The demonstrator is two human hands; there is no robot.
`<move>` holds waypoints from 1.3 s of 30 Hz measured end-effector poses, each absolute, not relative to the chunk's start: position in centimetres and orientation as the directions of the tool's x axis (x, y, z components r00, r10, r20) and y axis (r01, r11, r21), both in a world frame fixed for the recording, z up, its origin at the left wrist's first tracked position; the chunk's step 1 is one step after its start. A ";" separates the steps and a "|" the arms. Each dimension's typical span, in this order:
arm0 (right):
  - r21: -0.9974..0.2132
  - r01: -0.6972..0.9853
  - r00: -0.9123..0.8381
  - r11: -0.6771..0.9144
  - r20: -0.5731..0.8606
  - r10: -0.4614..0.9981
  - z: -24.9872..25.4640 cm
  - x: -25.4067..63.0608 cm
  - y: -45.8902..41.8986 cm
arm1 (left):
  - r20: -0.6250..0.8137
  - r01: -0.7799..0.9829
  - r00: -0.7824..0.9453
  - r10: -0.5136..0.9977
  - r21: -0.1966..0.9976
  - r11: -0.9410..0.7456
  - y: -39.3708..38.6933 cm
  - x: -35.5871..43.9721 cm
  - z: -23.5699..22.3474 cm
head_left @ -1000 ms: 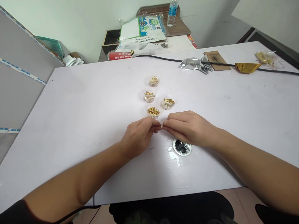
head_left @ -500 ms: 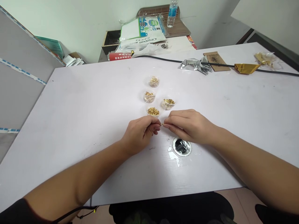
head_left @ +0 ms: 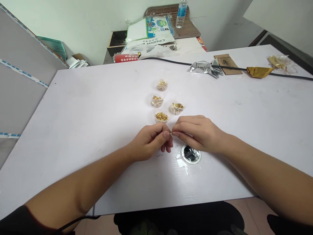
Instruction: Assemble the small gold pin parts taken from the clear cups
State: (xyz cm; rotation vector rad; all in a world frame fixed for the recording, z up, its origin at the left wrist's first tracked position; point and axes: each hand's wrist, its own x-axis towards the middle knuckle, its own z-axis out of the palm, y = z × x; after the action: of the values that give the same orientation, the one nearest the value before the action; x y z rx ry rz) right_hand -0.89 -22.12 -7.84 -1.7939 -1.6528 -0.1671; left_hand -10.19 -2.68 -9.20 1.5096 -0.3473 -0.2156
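My left hand [head_left: 153, 140] and my right hand [head_left: 199, 132] meet fingertip to fingertip over the white table. Both pinch a tiny gold-coloured metal pin [head_left: 171, 133], mostly hidden by the fingers. Just beyond the left fingers stands a small clear cup [head_left: 161, 117] full of gold pins. Three more such cups lie farther off: one to the right [head_left: 177, 108], one behind [head_left: 156, 101] and one at the back [head_left: 162, 85]. Below my right hand, a round metal-rimmed hole [head_left: 191, 154] with a dark middle is set in the tabletop, with clear tape around it.
A black cable [head_left: 171, 62] runs along the table's back edge. Near it lie crumpled silver foil [head_left: 205, 68], brown cardboard [head_left: 228, 64], a gold foil piece [head_left: 259, 72] and a clear bag [head_left: 281, 62]. Behind the table are packages [head_left: 150, 29] and a water bottle [head_left: 181, 13].
My left thumb has shifted up onto the index finger, and the other left fingers have uncurled a little downward. The pinched pin stays between both hands.
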 end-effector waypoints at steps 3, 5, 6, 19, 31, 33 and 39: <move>-0.406 0.912 0.175 0.063 0.523 0.834 -7.7 -1.0 -22.0 | 0.078 -0.027 0.929 -0.361 0.989 0.145 -2.7 -10.0 -9.3; -0.415 0.907 0.170 0.076 0.523 0.835 -7.7 -1.0 -22.0 | 0.057 0.013 0.928 -0.369 0.983 0.184 -2.6 -9.9 -9.4; -0.418 0.905 0.169 0.078 0.522 0.836 -7.7 -1.0 -22.0 | 0.048 0.029 0.926 -0.375 0.980 0.196 -2.6 -9.9 -9.4; -0.461 0.883 0.172 0.091 0.498 0.850 -7.7 -1.1 -22.0 | 0.066 0.023 0.914 -0.401 0.977 0.212 -2.4 -9.7 -9.5; -0.243 0.969 0.068 0.039 0.417 0.906 -7.2 -0.8 -22.9 | -0.016 0.046 0.929 -0.369 0.996 0.072 -2.4 -9.7 -9.5; -0.234 0.970 0.044 0.058 0.407 0.913 -7.1 -0.7 -22.9 | -0.025 0.043 0.930 -0.366 0.998 0.041 -2.5 -9.8 -9.5; -0.197 0.979 0.026 0.056 0.389 0.921 -7.0 -0.7 -23.0 | -0.009 0.000 0.943 -0.331 1.000 -0.026 -2.7 -10.0 -9.4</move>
State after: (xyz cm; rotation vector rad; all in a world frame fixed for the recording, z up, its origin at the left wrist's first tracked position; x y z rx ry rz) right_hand -0.73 -22.97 -7.02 -1.8977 -1.9284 -0.1884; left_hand -10.01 -2.68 -9.44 1.5803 -0.2624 -0.2696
